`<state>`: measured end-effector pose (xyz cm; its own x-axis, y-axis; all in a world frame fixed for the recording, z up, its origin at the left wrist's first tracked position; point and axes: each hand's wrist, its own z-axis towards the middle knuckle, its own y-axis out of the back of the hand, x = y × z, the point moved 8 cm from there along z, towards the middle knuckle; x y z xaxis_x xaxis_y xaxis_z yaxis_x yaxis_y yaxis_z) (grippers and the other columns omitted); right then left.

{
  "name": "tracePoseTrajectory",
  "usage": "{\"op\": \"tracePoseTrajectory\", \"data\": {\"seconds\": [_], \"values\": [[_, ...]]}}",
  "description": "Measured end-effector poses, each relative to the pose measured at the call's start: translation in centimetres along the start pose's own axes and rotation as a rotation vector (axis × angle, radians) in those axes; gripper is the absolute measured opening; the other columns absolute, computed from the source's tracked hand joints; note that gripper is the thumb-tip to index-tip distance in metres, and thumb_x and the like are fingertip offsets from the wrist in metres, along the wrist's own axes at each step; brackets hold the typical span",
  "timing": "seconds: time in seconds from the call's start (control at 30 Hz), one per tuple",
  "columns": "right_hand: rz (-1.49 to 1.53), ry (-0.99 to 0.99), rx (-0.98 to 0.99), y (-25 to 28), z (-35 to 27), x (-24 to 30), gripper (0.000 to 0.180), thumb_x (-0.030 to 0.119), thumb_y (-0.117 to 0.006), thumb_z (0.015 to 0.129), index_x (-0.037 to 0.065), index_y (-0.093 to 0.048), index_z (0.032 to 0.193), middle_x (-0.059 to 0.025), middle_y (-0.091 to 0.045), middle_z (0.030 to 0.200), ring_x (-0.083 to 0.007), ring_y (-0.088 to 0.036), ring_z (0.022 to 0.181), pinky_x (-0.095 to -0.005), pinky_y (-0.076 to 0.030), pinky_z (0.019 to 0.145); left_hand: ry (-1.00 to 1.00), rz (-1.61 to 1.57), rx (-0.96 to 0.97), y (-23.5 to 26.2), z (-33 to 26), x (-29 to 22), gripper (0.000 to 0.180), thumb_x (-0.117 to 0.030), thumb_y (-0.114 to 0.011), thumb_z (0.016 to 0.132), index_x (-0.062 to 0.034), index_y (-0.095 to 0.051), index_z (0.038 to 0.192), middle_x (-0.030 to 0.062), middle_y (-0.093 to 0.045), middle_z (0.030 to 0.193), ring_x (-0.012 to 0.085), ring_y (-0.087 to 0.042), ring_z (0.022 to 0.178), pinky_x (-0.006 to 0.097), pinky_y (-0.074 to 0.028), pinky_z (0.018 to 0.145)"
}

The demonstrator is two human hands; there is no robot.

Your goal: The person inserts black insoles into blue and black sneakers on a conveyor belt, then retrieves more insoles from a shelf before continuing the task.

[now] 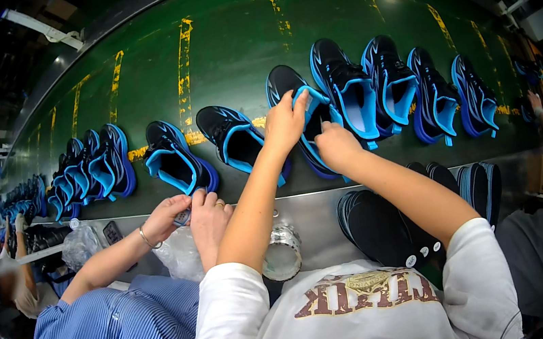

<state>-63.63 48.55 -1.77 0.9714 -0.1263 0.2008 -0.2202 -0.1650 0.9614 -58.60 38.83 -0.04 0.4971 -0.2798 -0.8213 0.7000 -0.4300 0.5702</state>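
We have one shoe (311, 127) in front of us on the green counter (234, 44), toe pointing away, close beside the next shoe (350, 90) on its right. Our left hand (284, 123) reaches over it, thumb and fingers pinching the blue edge (319, 97) near the tongue. Our right hand (338, 147) is curled at the right side of the opening; we cannot tell whether its fingers close on the rim or on something inside. The step looks like work within the opening, so we do well to draw the blue edge out firmly but gently, giving the right hand room. We should hold the sole flat, since the shoe could twist into its neighbour. We also mind our left forearm (252, 203), which crosses another shoe (229, 134) near the co-worker's hands (208, 217). The insoles (369, 222) beneath our right forearm (418, 191) are best left undisturbed.
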Motion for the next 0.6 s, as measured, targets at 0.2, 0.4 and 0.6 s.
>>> {"op": "tracePoseTrajectory", "data": {"seconds": [0.2, 0.4, 0.6], "values": [[-0.074, 0.01, 0.006, -2.8, 2.0, -1.2, 0.016, 0.013, -0.05, 0.075, 0.004, -0.063, 0.073, -0.0166, -0.056, 0.093, -0.0269, -0.055, 0.087, -0.0327, -0.047, 0.068, 0.069, -0.11, 0.099, -1.1, -0.2, 0.5, 0.041, -0.039, -0.045, 0.087, 0.001, -0.054, 0.093, 0.0189, -0.058, 0.068, 0.0304, -0.056, 0.066, 0.036, -0.042, 0.061], [-0.281, 0.073, 0.478, -3.4, 1.6, 0.0, 0.026, 0.015, -0.048, 0.079, 0.008, -0.064, 0.098, -0.0148, -0.053, 0.108, -0.0279, -0.051, 0.097, -0.0322, -0.04, 0.081, 0.105, -0.089, 0.123, -0.7, -0.4, 1.1, 0.039, -0.039, -0.043, 0.087, -0.0027, -0.054, 0.097, 0.021, -0.059, 0.073, 0.0388, -0.057, 0.077, 0.041, -0.043, 0.068], [-0.532, 0.259, 0.639, -5.9, 1.1, 0.1, 0.024, 0.015, -0.048, 0.08, 0.008, -0.066, 0.095, -0.0079, -0.057, 0.105, -0.0237, -0.05, 0.099, -0.0312, -0.036, 0.081, -0.099, -0.094, -0.012, -0.5, -0.5, 1.1, 0.039, -0.033, -0.049, 0.085, 0.0026, -0.049, 0.099, 0.0222, -0.052, 0.1, 0.0365, -0.053, 0.091, 0.036, -0.041, 0.074]]}}
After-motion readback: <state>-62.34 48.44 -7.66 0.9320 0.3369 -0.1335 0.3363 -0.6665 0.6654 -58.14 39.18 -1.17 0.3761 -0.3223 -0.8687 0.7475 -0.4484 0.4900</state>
